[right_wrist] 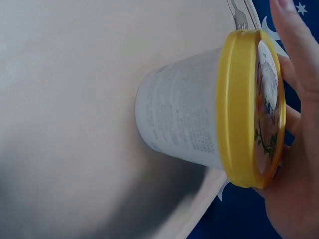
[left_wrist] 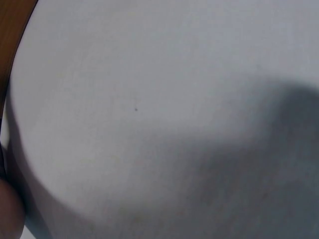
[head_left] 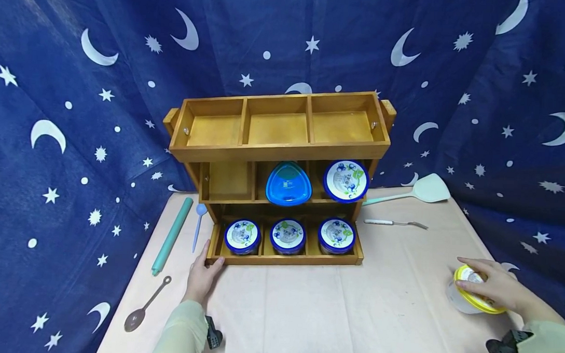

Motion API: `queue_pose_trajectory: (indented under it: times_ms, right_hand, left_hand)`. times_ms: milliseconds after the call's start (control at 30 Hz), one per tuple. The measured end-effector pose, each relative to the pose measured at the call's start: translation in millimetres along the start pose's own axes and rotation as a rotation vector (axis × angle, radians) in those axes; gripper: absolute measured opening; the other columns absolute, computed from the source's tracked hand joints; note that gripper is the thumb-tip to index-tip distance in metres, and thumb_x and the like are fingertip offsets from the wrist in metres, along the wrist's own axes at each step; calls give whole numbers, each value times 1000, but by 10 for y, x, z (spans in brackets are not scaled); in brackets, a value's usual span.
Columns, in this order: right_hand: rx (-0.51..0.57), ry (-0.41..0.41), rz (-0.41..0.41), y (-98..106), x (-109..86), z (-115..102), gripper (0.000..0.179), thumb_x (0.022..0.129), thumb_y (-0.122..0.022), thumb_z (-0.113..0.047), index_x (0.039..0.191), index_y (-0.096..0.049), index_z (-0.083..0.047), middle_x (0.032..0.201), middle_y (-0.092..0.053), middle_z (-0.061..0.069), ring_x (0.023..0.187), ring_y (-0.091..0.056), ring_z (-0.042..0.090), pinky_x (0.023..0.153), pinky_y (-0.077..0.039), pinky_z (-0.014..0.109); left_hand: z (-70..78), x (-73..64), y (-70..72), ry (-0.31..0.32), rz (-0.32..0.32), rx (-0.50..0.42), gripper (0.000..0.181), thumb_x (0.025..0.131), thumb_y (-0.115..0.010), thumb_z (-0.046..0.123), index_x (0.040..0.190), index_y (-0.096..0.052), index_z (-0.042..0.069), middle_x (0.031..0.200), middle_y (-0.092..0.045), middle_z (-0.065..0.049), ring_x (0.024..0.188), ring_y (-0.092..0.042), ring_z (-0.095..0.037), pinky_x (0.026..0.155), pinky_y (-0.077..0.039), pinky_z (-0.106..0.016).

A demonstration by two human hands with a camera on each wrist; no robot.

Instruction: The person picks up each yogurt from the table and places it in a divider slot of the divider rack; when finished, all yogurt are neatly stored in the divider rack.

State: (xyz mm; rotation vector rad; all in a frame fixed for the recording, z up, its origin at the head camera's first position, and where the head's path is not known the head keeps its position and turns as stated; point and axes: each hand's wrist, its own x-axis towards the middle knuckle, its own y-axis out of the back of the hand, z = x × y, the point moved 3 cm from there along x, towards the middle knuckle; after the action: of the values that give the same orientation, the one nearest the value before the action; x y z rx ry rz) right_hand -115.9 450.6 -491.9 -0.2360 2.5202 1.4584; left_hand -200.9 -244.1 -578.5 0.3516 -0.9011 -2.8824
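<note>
A three-tier wooden rack stands in the middle of the table. At its lower left front corner my left hand holds on, thumb at the front edge and fingers along the side. Only a fingertip and a strip of brown wood show in the left wrist view. Far to the right, my right hand lies over a tub with a yellow lid, fingers spread across its top. That tub's printed white wall faces the right wrist camera, and the thumb stretches past the lid.
Three blue-lidded tubs fill the bottom tier. The middle tier holds a blue triangular container and another blue-lidded tub. Left lie a green rod, a blue spoon and a brown spoon; right, a fork and a spatula.
</note>
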Motion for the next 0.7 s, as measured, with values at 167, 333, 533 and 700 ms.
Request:
queue_pose_trajectory:
  times_ms: [167, 333, 533, 700]
  right_hand:
    - [10, -3, 6, -44, -13, 24, 82, 83, -67, -43, 141, -30, 3, 134, -22, 38, 113, -14, 65, 78, -20, 77]
    - [-7, -26, 30, -68, 12, 23, 89, 81, -69, -45, 142, -28, 4, 132, -19, 40, 112, -17, 63, 79, -22, 77]
    - [-31, -64, 140, -67, 43, -20, 95, 77, -70, -52, 140, -28, 5, 131, -10, 45, 110, -17, 64, 78, -25, 78]
    - [-14, -90, 167, -43, 43, -63, 94, 78, -68, -55, 137, -32, 8, 130, -8, 46, 109, -19, 63, 79, -27, 78]
  left_hand:
    - [11, -4, 6, -1, -4, 1, 79, 88, -57, 52, 151, -13, 34, 149, -24, -23, 135, -21, -42, 108, -20, -55]
    - [20, -16, 15, 4, -1, -3, 80, 87, -57, 53, 151, -13, 34, 149, -25, -23, 134, -22, -42, 108, -20, -56]
    - [22, -20, 14, -3, 5, 7, 78, 88, -58, 50, 151, -14, 33, 148, -26, -23, 133, -24, -43, 107, -22, -56]
    - [25, -28, 15, -17, 14, 5, 77, 89, -59, 47, 151, -16, 32, 148, -27, -23, 133, -24, -42, 107, -22, -56]
